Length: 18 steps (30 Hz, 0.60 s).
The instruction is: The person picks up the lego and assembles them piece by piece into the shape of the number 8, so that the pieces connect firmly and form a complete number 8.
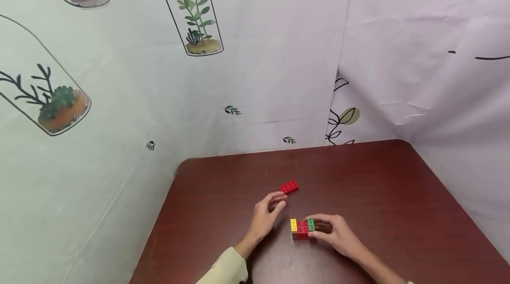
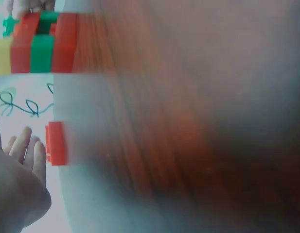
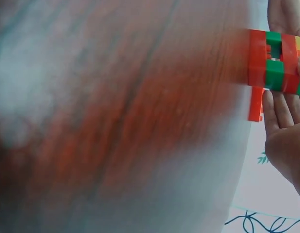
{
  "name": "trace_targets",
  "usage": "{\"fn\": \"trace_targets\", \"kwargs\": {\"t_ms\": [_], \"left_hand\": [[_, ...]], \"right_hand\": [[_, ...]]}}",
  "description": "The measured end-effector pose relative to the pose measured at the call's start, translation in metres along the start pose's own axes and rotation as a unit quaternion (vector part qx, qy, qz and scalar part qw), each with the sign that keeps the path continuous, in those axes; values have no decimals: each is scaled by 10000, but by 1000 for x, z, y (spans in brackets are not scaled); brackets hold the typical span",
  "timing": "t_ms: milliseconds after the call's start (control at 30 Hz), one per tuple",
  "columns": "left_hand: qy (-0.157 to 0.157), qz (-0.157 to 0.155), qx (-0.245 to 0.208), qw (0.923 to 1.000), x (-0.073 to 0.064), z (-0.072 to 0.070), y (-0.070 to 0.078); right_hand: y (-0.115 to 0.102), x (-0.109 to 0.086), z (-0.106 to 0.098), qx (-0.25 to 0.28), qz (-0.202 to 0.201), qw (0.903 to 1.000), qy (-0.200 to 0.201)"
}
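On the table [image 1: 370,178], just beyond the left hand [image 1: 264,218]: a loose building brick [image 1: 289,186]. Before it and slightly rightward: a building-brick stack [image 1: 302,227], within the right hand [image 1: 339,234]. Behind the table: a wall covering [image 1: 279,85].

Low in the frame, the block stack [image 1: 303,227] shows yellow, red and green from left to right on top, over red and green bands. The separate brick [image 1: 289,186] above it is plain red. The tabletop [image 1: 358,182] is dark reddish brown with streaky grain. The whitish cloth [image 1: 263,76] carries green plant prints [image 1: 196,15] in black outlines. The sleeve [image 1: 226,268] is pale cream.
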<state>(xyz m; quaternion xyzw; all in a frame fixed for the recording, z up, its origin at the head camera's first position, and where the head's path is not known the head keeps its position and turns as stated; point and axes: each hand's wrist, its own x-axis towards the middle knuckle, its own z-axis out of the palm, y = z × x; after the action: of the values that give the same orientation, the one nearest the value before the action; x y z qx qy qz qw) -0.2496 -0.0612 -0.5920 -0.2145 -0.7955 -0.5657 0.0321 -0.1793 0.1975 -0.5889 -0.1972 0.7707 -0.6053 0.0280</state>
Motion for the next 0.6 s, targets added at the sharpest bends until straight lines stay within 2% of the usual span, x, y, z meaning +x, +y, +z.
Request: {"fn": "trace_targets", "kwargs": {"t_ms": [133, 233, 433, 600], "left_hand": [[506, -232, 89, 9984, 13, 3, -8], [749, -489, 264, 9956, 19, 5, -12], [912, -874, 683, 9896, 29, 12, -17], [967, -931, 994, 9860, 36, 20, -18]], "right_hand": [[-1, -1, 1, -25, 103, 9999, -35], [0, 0, 2, 0, 131, 9999, -55], [0, -1, 2, -6, 84, 9999, -77], [0, -1, 0, -61, 84, 9999, -78]]}}
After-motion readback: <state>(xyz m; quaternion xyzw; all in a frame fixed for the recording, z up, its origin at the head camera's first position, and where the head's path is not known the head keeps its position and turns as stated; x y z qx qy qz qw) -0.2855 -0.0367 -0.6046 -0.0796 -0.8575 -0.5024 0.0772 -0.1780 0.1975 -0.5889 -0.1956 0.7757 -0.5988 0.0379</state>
